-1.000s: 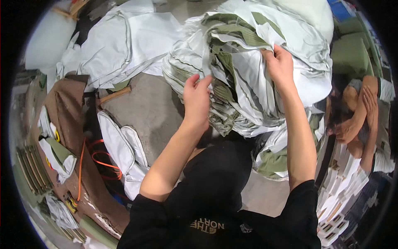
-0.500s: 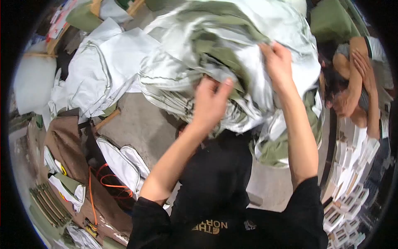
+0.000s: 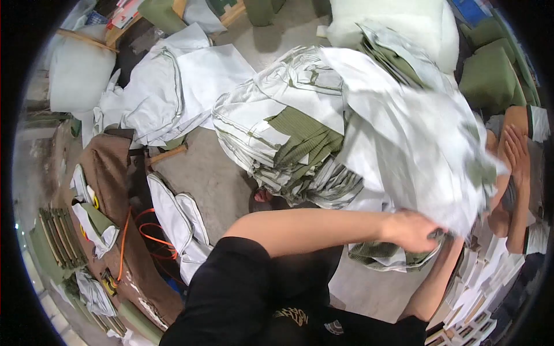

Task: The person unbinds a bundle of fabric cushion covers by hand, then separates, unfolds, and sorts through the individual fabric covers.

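A large white sewn fabric cover (image 3: 410, 150) with green patches is spread in the air over the right side, blurred by motion. My left hand (image 3: 412, 230) reaches across to its lower edge, with fingers closed on the cloth. My right forearm (image 3: 435, 277) rises to the same edge at the right; the cloth hides that hand's fingers. Beside the lifted cover sits a heap of folded white and green ribbed covers (image 3: 300, 132). Another green and white piece (image 3: 386, 254) hangs low under my left hand.
White fabric (image 3: 173, 86) lies at the upper left. A brown covered surface (image 3: 109, 179) carries an orange hose (image 3: 124, 248). White padding (image 3: 398, 29) stands at the back. Another person's arm (image 3: 519, 167) is close on the right, above stacked white pieces (image 3: 485, 277).
Both hands have moved from the heap to the lower right. The white cover has been pulled open and swung rightward off the heap. The view has shifted a little.
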Demonstrator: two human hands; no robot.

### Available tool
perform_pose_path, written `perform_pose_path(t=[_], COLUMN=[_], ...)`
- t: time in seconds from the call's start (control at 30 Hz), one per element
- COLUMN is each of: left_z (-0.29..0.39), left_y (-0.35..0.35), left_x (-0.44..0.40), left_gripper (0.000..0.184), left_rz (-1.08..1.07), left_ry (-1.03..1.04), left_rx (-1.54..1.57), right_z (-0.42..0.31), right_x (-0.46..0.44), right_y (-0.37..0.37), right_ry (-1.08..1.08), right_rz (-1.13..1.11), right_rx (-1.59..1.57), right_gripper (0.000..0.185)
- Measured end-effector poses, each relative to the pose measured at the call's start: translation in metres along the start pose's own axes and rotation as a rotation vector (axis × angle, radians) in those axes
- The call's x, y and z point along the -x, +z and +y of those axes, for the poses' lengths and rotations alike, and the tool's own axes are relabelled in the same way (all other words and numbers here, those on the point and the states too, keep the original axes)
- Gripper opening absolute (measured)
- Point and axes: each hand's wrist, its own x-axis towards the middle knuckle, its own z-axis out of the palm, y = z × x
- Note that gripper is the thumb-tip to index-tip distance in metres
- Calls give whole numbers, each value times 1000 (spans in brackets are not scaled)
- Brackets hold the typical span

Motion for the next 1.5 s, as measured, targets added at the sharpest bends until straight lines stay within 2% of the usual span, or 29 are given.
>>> perform_pose_path(t=[0.07,0.17,0.27,0.33,0.4,0.43,0.47,0.53,0.57,0.6,0.67,0.7,0.73,0.8,0.87,0.9,0.93,0.97,1.0,1.03,1.07,1.13,1.2,1.23,1.37,1.5], left_z=[14,-53,-14,-11,20,21,22,-10,-42,-63,-83,-92,-104,-126,-136,-129,-132,-132,-131,-129,-128,-140,-142,-144,-144,-143], left_y=[-7,60,15,1,-69,-96,-120,-142,-147,-155,-148,-141,-133,-116,-105,-101,-96,-92,-89,-86,-84,-83,-81,-78,-78,-84], left_x=[-2,-18,11,45,95,121,151,211,243,271,295,307,315,311,305,298,297,298,300,302,305,315,320,321,332,332], left_gripper=[61,65,60,50,40,36,35,32,35,35,37,38,39,41,45,46,46,46,46,46,45,46,52,51,51,45], left_rz=[-256,-377,-870,-899,-827,-634,-271,652,1005,1207,1423,1520,1489,1414,1378,1401,1399,1393,1388,1374,1359,1275,1189,1192,1158,1212], left_ry=[-200,-111,-372,-79,-208,-166,-289,-352,-440,-432,-498,-537,-501,-414,-469,-390,-406,-410,-413,-413,-422,-362,-435,-395,-373,-344], left_rx=[21,-118,-225,-231,-12,78,158,10,-160,-329,5,182,197,223,164,70,-49,-64,-83,25,-13,-65,-176,-150,-42,-17], right_z=[15,53,88,104,109,109,109,104,94,76,2,-32,-60,-98,-93,-77,-41,-10,23,68,104,158,191,202,181,158], right_x=[-6,-14,-27,-32,-40,-44,-47,-56,-59,-55,-18,-1,13,48,98,132,137,167,191,198,205,212,217,218,208,170], right_y=[-47,-94,-119,-136,-150,-158,-165,-184,-194,-194,-139,-98,-52,44,177,244,286,342,386,424,452,491,497,499,517,511], right_ry=[33,62,61,63,42,18,-10,-98,-142,-182,-240,-380,-521,-829,-801,-739,-812,-666,-694,-832,-946,-844,-1008,-1079,-657,-563], right_rz=[34,66,59,41,8,-19,-58,-172,-223,-251,-190,-148,-106,-197,-295,-465,-610,-770,-825,-862,-909,-980,-775,-667,-887,-818], right_rx=[-17,-30,-40,-35,-12,6,34,131,246,420,865,888,905,845,867,941,909,969,1103,1197,1346,1677,1756,1794,1804,1533], right_gripper=[47,47,47,47,47,47,47,47,47,47,46,45,44,41,44,39,37,36,41,53,69,78,79,80,81,62])
